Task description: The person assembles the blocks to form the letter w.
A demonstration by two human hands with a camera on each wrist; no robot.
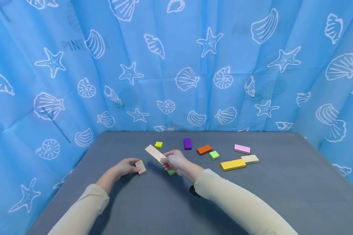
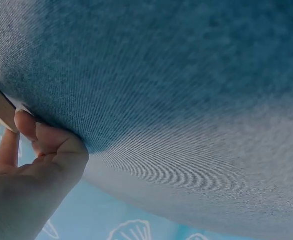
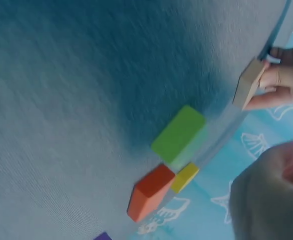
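My left hand (image 1: 126,167) pinches a short plain wooden block (image 1: 140,167) at the left of the grey table, thumb on the near side and fingers behind. In the left wrist view, only part of that block shows past the fingertips. Above the table, my right hand (image 1: 176,160) grips one end of a longer flat wooden block (image 1: 155,153), its free end angled up and left toward the back. Beneath this hand lies a green block (image 3: 180,134), mostly hidden from the head view. An orange-red block (image 3: 149,192) sits behind it, beside a yellow-green block (image 1: 158,145).
Farther back stand a purple block (image 1: 187,144), an orange block (image 1: 204,149) and a light green block (image 1: 214,155). To the right are a yellow block (image 1: 233,164), a ridged wooden block (image 1: 250,159) and a pink block (image 1: 242,149). A blue shell-print curtain (image 1: 176,81) borders the table (image 1: 282,195).
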